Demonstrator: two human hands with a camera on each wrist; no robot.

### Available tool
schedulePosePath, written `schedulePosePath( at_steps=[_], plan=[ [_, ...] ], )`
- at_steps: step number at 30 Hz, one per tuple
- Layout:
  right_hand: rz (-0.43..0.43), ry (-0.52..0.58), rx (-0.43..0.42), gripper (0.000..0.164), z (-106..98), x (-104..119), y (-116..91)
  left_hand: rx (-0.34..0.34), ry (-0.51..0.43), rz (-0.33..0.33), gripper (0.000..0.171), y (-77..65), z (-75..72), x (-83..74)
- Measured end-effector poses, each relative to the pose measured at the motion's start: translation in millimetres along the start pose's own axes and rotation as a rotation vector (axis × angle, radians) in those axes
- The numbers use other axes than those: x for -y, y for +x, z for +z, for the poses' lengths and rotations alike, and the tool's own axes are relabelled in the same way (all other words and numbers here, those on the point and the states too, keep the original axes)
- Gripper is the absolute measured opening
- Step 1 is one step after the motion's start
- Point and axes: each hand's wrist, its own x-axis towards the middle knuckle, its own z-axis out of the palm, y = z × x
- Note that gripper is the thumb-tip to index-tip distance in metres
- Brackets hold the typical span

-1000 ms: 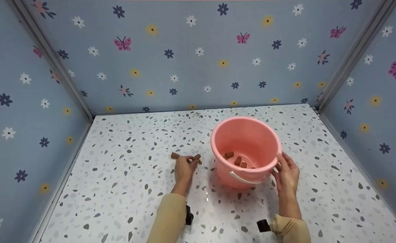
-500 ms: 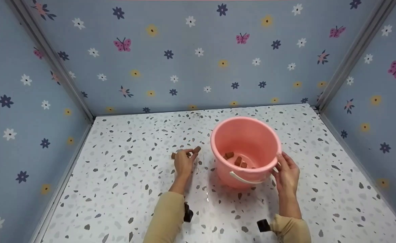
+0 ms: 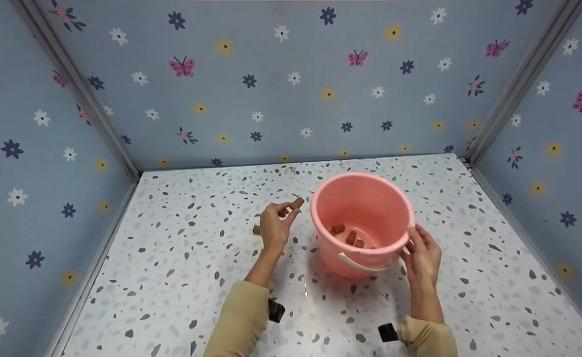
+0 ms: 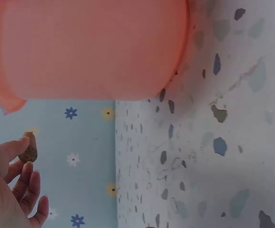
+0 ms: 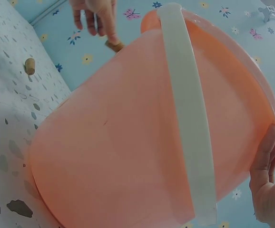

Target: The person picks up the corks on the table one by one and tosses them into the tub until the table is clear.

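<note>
In the head view my left hand pinches a brown cork between thumb and fingers. It is raised left of a pink bucket, and the left wrist view shows the cork apart from the bucket wall. My right hand holds the bucket's right side at the rim, thumb against the wall in the right wrist view. Several corks lie on the bucket's bottom. Another cork rests on the table, partly hidden behind my left hand; this cork shows fully in the right wrist view.
The bucket's white handle hangs down its front. Under everything is a white speckled table top. Blue flowered panels enclose it at the back, left and right.
My left hand has lifted the cork off the table and moved it up and slightly right, toward the bucket's rim. The right hand and bucket have stayed in place.
</note>
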Motion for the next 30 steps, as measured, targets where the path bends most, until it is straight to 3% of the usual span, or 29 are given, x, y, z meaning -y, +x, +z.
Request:
schedulePosePath(
  at_steps=[3,5,6,8,10,11,13,15,17,18,19,22,26,30],
  plan=[
    [0.036,0.007,0.024,0.041,17,21,-21,-0.009,-0.006,0.03,0.018,0.8,-2.9,-11.8],
    [0.042,-0.057,-0.007,0.042,28,30,-31,-0.017,-0.014,0.055,0.019,0.8,-4.4,-18.8],
    [0.041,-0.035,0.011,0.041,32,35,-35,-0.021,-0.015,0.068,0.02,0.6,-5.1,-22.1],
    [0.057,-0.061,-0.031,0.043,50,49,-52,-0.027,-0.023,0.095,0.019,-0.1,-6.4,-27.9],
    [0.053,-0.062,-0.036,0.045,40,39,-41,-0.033,-0.034,0.118,0.02,-1.0,-6.9,-32.5],
    [0.059,-0.009,-0.007,0.043,44,44,-47,-0.035,-0.036,0.127,0.021,-1.5,-7.2,-34.8],
    [0.06,-0.039,-0.032,0.047,31,30,-32,-0.032,-0.04,0.135,0.022,-2.7,-7.9,-40.2],
    [0.034,0.004,0.013,0.043,7,11,-9,-0.024,-0.045,0.145,0.023,-3.7,-7.9,-45.5],
    [0.062,0.027,0.021,0.041,25,29,-29,-0.01,-0.051,0.156,0.023,-4.8,-8.0,-52.0],
    [0.053,-0.024,-0.005,0.044,21,24,-23,-0.002,-0.056,0.164,0.023,-5.5,-7.6,-55.1],
    [0.04,0.015,0.014,0.041,27,30,-31,0.005,-0.063,0.174,0.023,-6.0,-7.0,-57.9],
    [0.061,-0.022,-0.023,0.046,61,58,-64,0.028,-0.067,0.205,0.022,-8.2,-4.8,-66.0],
    [0.089,-0.075,-0.102,0.045,81,75,-83,0.062,-0.059,0.235,0.023,-11.7,-1.3,-76.7],
    [0.118,-0.06,-0.115,0.033,89,84,-91,0.097,-0.063,0.259,0.022,-14.2,3.2,-85.4]
  ],
)
